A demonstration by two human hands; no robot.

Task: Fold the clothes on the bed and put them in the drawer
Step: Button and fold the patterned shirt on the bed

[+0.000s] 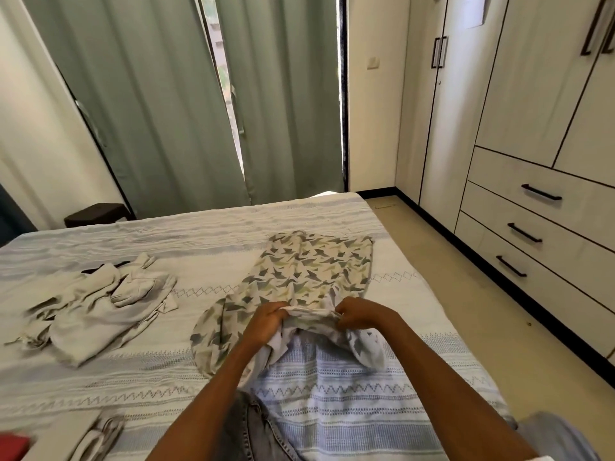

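A patterned garment (309,271) with grey-green triangles lies spread on the bed (206,234), its far end towards the curtains. My left hand (264,322) and my right hand (361,312) both grip its near white edge, a short way apart, lifting it slightly off the bedspread. A crumpled beige garment (100,304) lies to the left on the bed. Grey denim (253,427) lies at the near edge under my left arm. The wardrobe's drawers (539,224) with black handles stand at the right, all closed.
Green curtains (159,101) hang behind the bed. A strip of floor (466,294) runs between the bed and the wardrobe. A dark stool (96,212) stands at the far left. A red object (13,444) and a strap lie at the near left.
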